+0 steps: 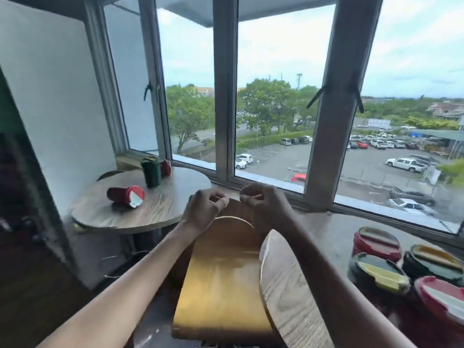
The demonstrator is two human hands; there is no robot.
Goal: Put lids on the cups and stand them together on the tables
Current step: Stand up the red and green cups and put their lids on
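A red cup (124,195) lies on its side on the round wooden table (160,209) at the left, its lidded end toward me. Behind it a dark green cup (151,172) stands upright, and a second red cup (165,167) stands just past that. Several lidded red and green cups (379,272) stand packed together on the near table (288,285) at the right. My left hand (206,207) and my right hand (261,199) hover side by side at the top edge of a wooden chair back (221,277), fingers curled closed. No cup or lid shows in either.
The chair stands between the two tables, its back toward me. A window sill (251,183) and tall window frames run behind both tables. A white wall (50,109) closes off the left side. Dark floor lies at the lower left.
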